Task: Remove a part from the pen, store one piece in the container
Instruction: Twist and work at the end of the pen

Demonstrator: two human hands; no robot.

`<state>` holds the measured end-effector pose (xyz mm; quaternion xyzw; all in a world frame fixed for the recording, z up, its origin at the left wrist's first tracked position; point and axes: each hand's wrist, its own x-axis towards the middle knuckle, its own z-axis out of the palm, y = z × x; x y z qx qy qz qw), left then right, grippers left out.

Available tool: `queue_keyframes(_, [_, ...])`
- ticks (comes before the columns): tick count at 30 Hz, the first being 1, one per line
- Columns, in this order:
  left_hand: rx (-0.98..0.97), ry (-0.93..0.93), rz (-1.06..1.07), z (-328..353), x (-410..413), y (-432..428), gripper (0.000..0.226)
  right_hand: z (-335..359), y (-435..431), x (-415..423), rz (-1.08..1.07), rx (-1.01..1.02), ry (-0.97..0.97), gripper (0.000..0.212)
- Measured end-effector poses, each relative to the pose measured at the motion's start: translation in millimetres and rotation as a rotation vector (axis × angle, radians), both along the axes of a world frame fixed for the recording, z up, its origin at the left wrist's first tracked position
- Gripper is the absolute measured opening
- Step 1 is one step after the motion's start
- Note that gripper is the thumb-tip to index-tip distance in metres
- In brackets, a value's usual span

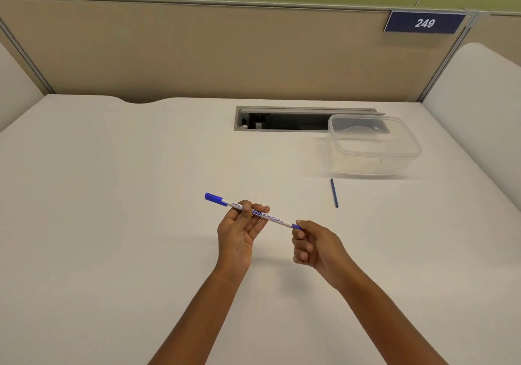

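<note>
Both bare hands are raised over the near middle of the white table (112, 195). The left hand (239, 232) is palm up, its fingers (255, 212) and thumb closed around the barrel of a whiteboard marker (270, 217), roughly at mid-length. The marker is held clear of the table, slanting from far left down to near right; barrel white with blue print reading "WHITE BOARD". A blue cap (214, 198) sits on its far-left end. The right hand (315, 247) pinches the blue end piece (296, 226) at the near-right end between thumb and forefinger, remaining fingers curled into the palm. Whether that end piece is seated or already loose on the barrel cannot be told. To the right and farther off, a thin dark blue rod (334, 192) lies flat on the table, apart from both hands. Just beyond it stands a clear plastic container (372, 164), open-topped, nothing visible inside. It partly overlaps the right end of a grey cable slot (282, 119) recessed in the table. A beige partition (197, 48) backs the table, carrying a blue plate marked "249" (424, 22) at far right.
</note>
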<state>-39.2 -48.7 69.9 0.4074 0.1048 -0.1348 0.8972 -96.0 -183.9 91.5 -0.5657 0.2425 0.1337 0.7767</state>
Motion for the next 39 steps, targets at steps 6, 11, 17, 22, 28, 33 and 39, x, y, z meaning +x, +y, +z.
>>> queue_keyframes(6, [0.001, 0.0, 0.023, -1, 2, 6, 0.021, -9, 6, -9, 0.094, -0.793, -0.286, 0.02])
queue_keyframes(11, [0.007, 0.006, 0.021, -2, 1, 7, 0.022, -14, 4, -11, 0.114, -1.211, -0.489, 0.007])
queue_keyframes(17, [0.006, -0.016, -0.002, -1, 1, 6, 0.021, -12, 2, -7, 0.119, -0.922, -0.332, 0.034])
queue_keyframes(22, [0.008, -0.023, -0.013, 0, 1, 4, 0.02, -2, -2, 1, 0.084, -0.284, -0.118, 0.047])
queue_keyframes(28, [0.011, -0.01, -0.006, -1, 0, 5, 0.02, -4, -2, 0, 0.115, -0.352, -0.078, 0.045])
queue_keyframes(33, [0.013, -0.006, 0.007, 0, 2, 7, 0.02, -14, 0, -10, 0.128, -0.913, -0.401, 0.015])
queue_keyframes(39, [0.01, -0.013, -0.01, 0, 1, 7, 0.02, -12, -1, -11, 0.167, -1.145, -0.493, 0.018])
